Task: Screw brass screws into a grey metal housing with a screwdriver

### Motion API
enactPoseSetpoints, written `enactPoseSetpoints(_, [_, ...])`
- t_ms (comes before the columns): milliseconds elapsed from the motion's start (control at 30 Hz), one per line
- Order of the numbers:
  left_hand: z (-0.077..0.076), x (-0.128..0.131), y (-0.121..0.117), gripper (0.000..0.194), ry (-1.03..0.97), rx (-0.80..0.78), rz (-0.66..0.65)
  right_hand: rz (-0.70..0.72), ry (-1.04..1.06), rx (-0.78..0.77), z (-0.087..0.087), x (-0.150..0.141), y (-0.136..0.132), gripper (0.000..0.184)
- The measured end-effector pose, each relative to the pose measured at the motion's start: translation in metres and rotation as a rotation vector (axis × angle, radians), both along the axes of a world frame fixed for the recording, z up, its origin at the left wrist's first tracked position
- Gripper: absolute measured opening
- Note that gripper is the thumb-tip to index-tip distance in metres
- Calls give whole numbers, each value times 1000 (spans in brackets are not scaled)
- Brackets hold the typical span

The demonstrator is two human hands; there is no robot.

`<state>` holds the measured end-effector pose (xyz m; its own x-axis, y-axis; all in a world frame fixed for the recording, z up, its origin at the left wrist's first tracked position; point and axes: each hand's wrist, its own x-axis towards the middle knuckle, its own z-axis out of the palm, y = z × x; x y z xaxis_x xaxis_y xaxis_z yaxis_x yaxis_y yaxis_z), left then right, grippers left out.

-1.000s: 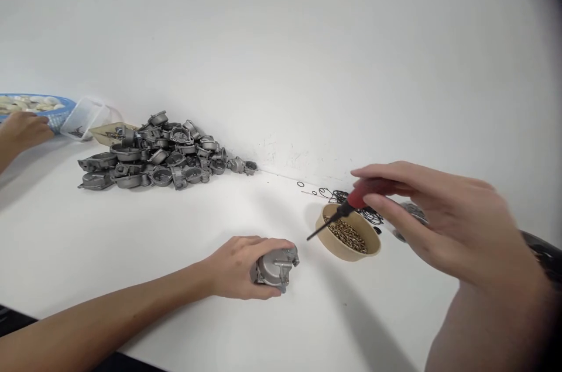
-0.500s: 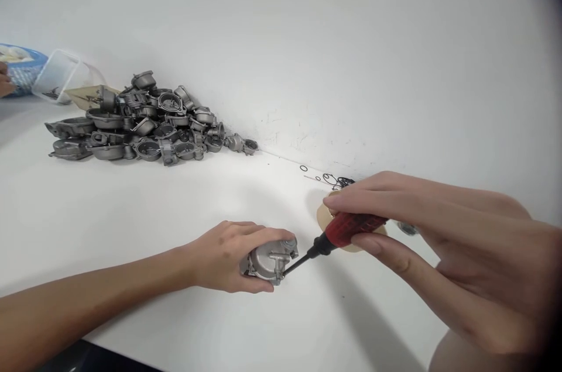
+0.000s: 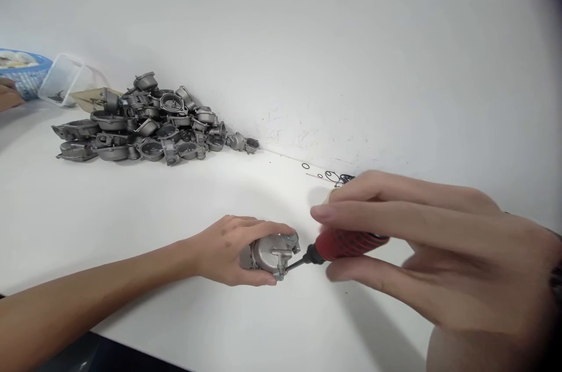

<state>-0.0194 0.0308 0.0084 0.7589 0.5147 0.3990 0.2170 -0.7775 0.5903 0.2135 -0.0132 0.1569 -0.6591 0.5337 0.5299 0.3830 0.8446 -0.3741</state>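
Carburetor bowl (image 3: 270,254) is between front and back edges of table (image 3: 175,202), your left hand (image 3: 230,249) pinching it. Your right hand (image 3: 430,255) pinches red screwdriver (image 3: 340,244), tip at bowl's side. Metal castings (image 3: 151,126) lie piled along back edge, leftward.

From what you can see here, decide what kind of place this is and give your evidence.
Probably a small-parts assembly or repair bench: a red-handled screwdriver meets a metal housing, with a pile of similar castings behind.

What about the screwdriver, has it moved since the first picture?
Yes: against the leftmost black ring, the screwdriver has moved left and lower in view.
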Motion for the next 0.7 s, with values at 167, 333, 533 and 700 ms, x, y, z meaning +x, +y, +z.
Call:
enactPoseSetpoints(167, [-2,-1,2,65,-5,20,-2,43,34,-43,-6,-2,6,49])
enactPoseSetpoints(333, [0,-1,2,66,10,-2,-19,72,149,86,-12,-3,9,51])
enactPoseSetpoints(533, [-1,-2,3,64,-4,49,-31,78,147,-52,-11,-3,11,41])
enactPoseSetpoints(700, [0,-2,4,65,19,17,-34,27,131,78,-11,-2,14,42])
